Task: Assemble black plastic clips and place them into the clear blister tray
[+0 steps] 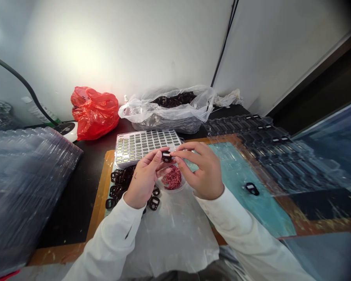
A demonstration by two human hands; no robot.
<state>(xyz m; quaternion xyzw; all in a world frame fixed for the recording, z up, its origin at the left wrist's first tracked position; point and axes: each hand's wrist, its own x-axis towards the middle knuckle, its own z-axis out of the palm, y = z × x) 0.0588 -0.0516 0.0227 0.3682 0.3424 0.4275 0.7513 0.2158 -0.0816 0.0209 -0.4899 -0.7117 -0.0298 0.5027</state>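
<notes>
Between both hands, at the middle of the view, is a small black plastic housing (166, 157) with a pale window. My left hand (145, 176) grips it from the left between thumb and fingers. From the right, the thumb and fingertips of my right hand (203, 168) press at its edge; whether they pinch a smaller part is too small to tell. Just below sits a round clear tub (172, 178) of thin dark-red pieces. More black housings (154, 203) lie loose by my left wrist. Behind the hands is a white tray (148, 144) with rows of small rectangular parts.
A clear bag (169, 117) of dark parts and a red plastic bag (95, 113) stand by the wall. Stacked clear trays (26, 187) fill the left side; clear blister trays (263, 148) lie right. One black housing (252, 189) rests on the teal mat (269, 214).
</notes>
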